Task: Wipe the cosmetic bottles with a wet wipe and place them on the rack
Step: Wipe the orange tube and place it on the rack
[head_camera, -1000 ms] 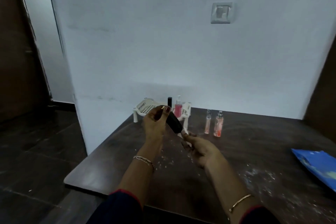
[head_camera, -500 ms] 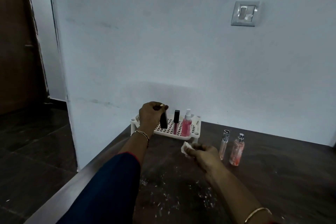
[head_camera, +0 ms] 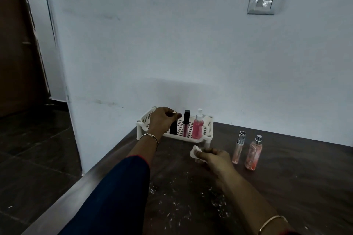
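Black bottle (head_camera: 173,128) upright on white rack (head_camera: 208,136), left hand (head_camera: 162,120) pinching its top. Lip gloss tube (head_camera: 186,123) just at its 3 o'clock: a sloppy release could topple both. Right hand (head_camera: 214,157) clutches wet wipe (head_camera: 194,152); spray bottles (head_camera: 253,154) wait at rack's 4 o'clock.

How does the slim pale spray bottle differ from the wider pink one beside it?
The slim pale-pink glass spray bottle is narrower and lighter in colour; the wider pink glass spray bottle is broader and deeper pink, standing to its right. Both stand upright on the dark wooden table, untouched.
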A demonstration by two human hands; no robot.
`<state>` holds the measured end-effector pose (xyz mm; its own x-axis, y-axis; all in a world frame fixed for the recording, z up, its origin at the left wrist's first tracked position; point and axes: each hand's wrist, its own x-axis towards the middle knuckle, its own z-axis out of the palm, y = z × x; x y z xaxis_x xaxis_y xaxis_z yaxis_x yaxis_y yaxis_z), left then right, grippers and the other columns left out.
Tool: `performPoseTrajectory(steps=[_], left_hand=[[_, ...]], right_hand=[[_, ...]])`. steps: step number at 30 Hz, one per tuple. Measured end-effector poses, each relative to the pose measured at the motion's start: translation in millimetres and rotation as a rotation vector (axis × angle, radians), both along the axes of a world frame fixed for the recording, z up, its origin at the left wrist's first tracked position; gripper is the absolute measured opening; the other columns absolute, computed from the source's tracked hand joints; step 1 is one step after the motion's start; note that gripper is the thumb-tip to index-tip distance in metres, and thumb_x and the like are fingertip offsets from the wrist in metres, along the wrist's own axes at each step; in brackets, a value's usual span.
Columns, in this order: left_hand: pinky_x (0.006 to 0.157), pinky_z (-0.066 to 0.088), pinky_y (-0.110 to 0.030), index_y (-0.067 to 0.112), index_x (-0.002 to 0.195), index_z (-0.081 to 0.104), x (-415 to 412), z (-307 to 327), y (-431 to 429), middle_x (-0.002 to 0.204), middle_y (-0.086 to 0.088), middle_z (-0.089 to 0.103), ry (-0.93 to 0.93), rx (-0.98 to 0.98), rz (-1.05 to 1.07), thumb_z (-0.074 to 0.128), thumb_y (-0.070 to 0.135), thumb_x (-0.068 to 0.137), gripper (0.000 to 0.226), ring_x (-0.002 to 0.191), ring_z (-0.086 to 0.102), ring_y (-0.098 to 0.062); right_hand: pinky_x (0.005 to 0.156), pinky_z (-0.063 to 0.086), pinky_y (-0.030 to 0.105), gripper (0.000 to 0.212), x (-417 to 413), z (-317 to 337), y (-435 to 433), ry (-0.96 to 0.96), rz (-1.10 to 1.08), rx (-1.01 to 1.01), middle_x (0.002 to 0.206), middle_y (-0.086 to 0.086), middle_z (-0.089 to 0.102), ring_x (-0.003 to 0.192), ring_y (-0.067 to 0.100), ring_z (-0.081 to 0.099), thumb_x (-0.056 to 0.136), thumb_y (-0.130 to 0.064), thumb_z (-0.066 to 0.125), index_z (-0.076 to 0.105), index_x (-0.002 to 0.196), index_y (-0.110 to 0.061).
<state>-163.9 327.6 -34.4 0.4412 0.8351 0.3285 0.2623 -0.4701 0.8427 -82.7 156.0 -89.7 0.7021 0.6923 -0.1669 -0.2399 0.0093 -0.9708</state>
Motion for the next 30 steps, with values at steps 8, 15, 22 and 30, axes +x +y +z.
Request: performPoseTrajectory(steps=[8, 15, 22, 30], left_hand=[[0.096, 0.041, -0.029, 0.011, 0.122, 0.058, -3, 19, -14, 0.119, -0.009, 0.063, 0.118, 0.141, 0.032, 0.074, 0.034, 0.076, 0.054, 0.111, 0.057, -0.022], [0.106, 0.027, -0.049, 0.029, 0.126, 0.053, 11, 37, -81, 0.133, 0.000, 0.050, 0.362, 0.639, 0.155, 0.057, 0.049, 0.084, 0.048, 0.128, 0.039, -0.024], [0.107, 0.008, -0.055, 0.031, 0.087, 0.068, 61, 39, -153, 0.113, 0.007, 0.061, 0.428, 0.686, -0.011, 0.056, 0.050, 0.083, 0.023, 0.118, 0.049, -0.015], [0.107, 0.000, -0.058, 0.034, 0.121, 0.056, 118, 17, -183, 0.124, 0.010, 0.059, 0.703, 0.869, -0.233, 0.045, 0.019, 0.093, 0.033, 0.125, 0.045, -0.012]], right_hand=[[0.060, 0.056, 0.023, 0.023, 8, 9, -32, 0.032, -0.036, 0.062, 0.093, 0.023, 0.070, 0.071, 0.021, 0.066, 0.071, 0.002, 0.076, 0.068, 0.093, 0.006], [0.071, 0.058, 0.029, 0.023, 8, 20, -82, 0.070, -0.102, 0.113, 0.094, 0.023, 0.070, 0.084, 0.029, 0.067, 0.075, -0.001, 0.074, 0.068, 0.096, 0.007], [0.053, 0.054, 0.015, 0.019, 39, 21, -146, 0.024, -0.241, 0.106, 0.095, 0.024, 0.066, 0.073, 0.024, 0.063, 0.085, 0.000, 0.064, 0.064, 0.097, 0.014], [0.049, 0.052, 0.016, 0.009, 85, 7, -191, 0.030, -0.353, 0.042, 0.096, 0.024, 0.066, 0.080, 0.030, 0.066, 0.085, -0.002, 0.064, 0.065, 0.089, 0.007]])
